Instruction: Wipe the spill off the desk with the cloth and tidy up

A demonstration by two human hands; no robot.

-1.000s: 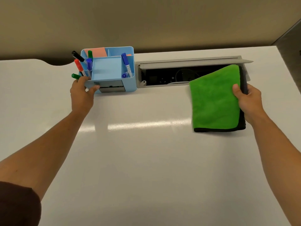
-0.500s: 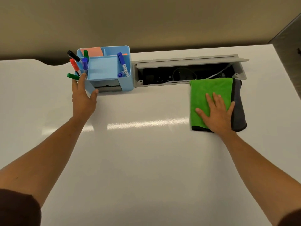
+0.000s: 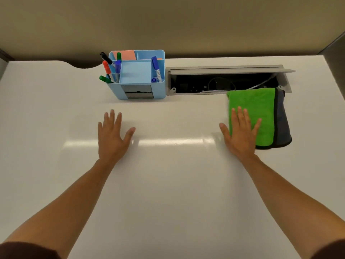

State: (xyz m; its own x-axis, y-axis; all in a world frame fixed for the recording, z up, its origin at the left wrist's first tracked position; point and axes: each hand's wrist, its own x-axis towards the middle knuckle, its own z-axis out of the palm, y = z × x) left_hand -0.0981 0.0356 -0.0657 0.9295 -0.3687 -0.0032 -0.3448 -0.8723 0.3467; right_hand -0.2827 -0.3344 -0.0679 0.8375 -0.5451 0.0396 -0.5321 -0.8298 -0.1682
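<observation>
A folded green cloth with a dark grey underside lies flat on the white desk at the right, just below the cable tray. My right hand rests palm down with fingers spread, its fingers overlapping the cloth's left edge, gripping nothing. Over the bare desk, below the organizer, my left hand is flat with fingers apart and holds nothing. No spill shows on the desk surface.
A light blue desk organizer with several markers and sticky notes stands at the back of the desk. To its right is an open grey cable tray with its lid raised and cables inside. A wall runs behind the desk.
My left hand has let go of the organizer and drawn back onto the desk. My right hand laid the cloth flat, then slid left and back to its edge.
</observation>
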